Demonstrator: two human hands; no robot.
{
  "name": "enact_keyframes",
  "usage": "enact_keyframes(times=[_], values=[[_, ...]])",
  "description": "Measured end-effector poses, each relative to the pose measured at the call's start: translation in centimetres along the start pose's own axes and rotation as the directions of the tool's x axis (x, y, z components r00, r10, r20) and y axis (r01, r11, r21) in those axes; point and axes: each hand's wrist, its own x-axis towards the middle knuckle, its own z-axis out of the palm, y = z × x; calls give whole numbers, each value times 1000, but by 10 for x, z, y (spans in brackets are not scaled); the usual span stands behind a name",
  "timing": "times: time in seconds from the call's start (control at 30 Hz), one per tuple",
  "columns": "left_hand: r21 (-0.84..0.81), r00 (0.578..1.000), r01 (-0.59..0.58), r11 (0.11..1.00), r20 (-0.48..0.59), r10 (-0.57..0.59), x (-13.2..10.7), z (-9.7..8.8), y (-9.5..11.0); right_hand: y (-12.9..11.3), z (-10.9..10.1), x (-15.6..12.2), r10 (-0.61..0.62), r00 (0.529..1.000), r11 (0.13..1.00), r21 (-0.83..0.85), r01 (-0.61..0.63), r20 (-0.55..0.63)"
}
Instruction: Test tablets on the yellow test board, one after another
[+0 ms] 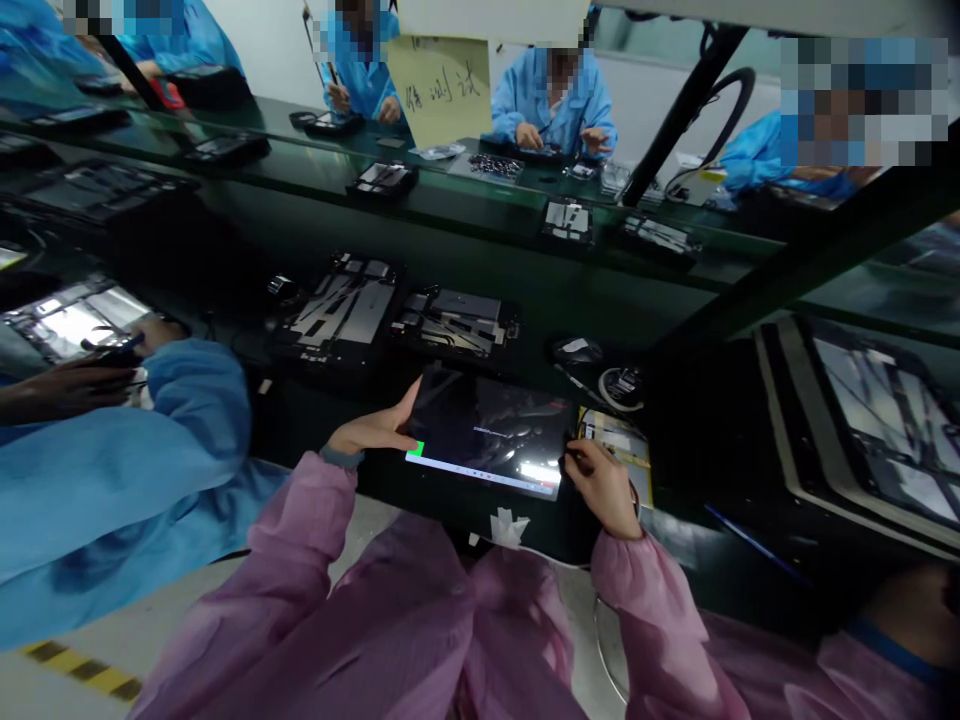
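Note:
A tablet (491,415) with a lit screen is in front of me at the bench edge. Its screen is mostly dark, with a pale bar along the near side and a small green square at the left. My left hand (375,428) grips the tablet's left edge, thumb on the front by the green square and the other fingers partly hidden behind. At the opposite edge, my right hand (604,485) has its fingers bent and pinched against the tablet's side. A yellow-edged card or packet (619,445) lies partly behind my right hand.
Opened tablets with bare insides (345,305) lie behind mine. A coiled cable (621,385) sits to the right, near a blue pen (754,540) and a padded stack of tablets (877,410). A co-worker's blue sleeve (187,400) is close on my left. A glass shelf (480,215) spans above.

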Motion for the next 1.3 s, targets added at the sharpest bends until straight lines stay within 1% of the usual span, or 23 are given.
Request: enact_keyframes(times=[0.1, 0.13, 0.17, 0.2, 0.23, 0.27, 0.33, 0.37, 0.4, 0.43, 0.7, 0.83, 1.0, 1.13, 1.3], values=[[-27, 998, -2, 1000, 67, 4, 2, 1, -3, 0, -1, -1, 6, 1000, 1000, -4, -6, 2], [-64, 997, -9, 998, 79, 14, 3, 3, -5, -1, -1, -1, 6, 1000, 1000, -6, -6, 0], [-114, 998, -25, 993, 62, 32, 5, 6, -7, -2, -1, -1, 3, 1000, 1000, -9, -3, -4], [-166, 998, -52, 985, 8, 55, 8, 10, -10, -3, -1, -1, -2, 1000, 1000, -12, 2, -8], [-208, 994, -94, 974, -80, 78, 11, 14, -13, -4, -1, -1, -7, 1000, 1000, -14, 7, -11], [-234, 977, -140, 962, -188, 97, 15, 19, -16, -6, -1, -1, -12, 1000, 1000, -15, 12, -11], [-237, 915, -215, 947, -388, 110, 22, 28, -21, -8, -1, 0, -19, 1000, 1000, -16, 19, -5], [-227, 883, -230, 946, -457, 106, 26, 31, -23, -9, -1, 1, -21, 1000, 1000, -15, 21, 0], [-218, 861, -234, 947, -499, 98, 28, 33, -24, -10, -1, 1, -23, 1000, 1000, -14, 23, 4], [-214, 848, -231, 949, -522, 89, 29, 34, -25, -11, -1, 1, -27, 1000, 1000, -15, 27, 7], [-213, 838, -206, 955, -543, 60, 27, 34, -24, -19, -3, -1, -45, 999, 999, -17, 45, 15], [-226, 854, -205, 952, -517, 62, 27, 35, -24, -20, -4, -7, -46, 999, 998, -31, 46, -2], [-221, 835, -201, 954, -548, 49, 28, 36, -27, -24, -6, -13, -15, 1000, 1000, -16, 15, -5], [-219, 837, -198, 955, -545, 48, 27, 35, -29, -26, -3, -14, 6, 998, 1000, -20, -7, -55], [-208, 834, -228, 951, -546, 80, 29, 34, -33, -29, 7, -20, 22, 991, 998, -53, -30, -135]])
